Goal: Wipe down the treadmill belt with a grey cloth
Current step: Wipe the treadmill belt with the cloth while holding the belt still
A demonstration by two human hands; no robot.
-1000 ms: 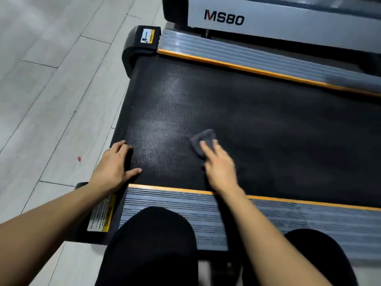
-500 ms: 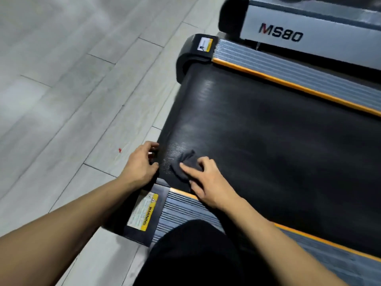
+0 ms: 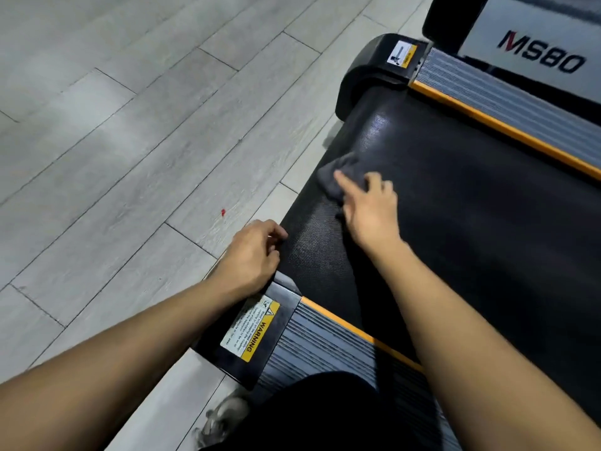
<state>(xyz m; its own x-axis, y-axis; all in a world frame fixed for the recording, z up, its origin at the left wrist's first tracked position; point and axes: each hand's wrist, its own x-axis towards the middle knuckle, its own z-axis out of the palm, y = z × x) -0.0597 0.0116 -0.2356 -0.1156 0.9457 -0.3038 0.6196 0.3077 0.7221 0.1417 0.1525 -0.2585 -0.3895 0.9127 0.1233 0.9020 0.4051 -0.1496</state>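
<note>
Treadmill belt (image 3: 455,222): black, rear end partly wiped. Right hand (image 3: 370,206): fingers pressed onto the cloth, moved farther across from the near rail. Left hand (image 3: 253,252): fingers curled over belt's end edge, unmoved. Grey cloth (image 3: 338,177): bunched near belt end; wiping judged ongoing.
</note>
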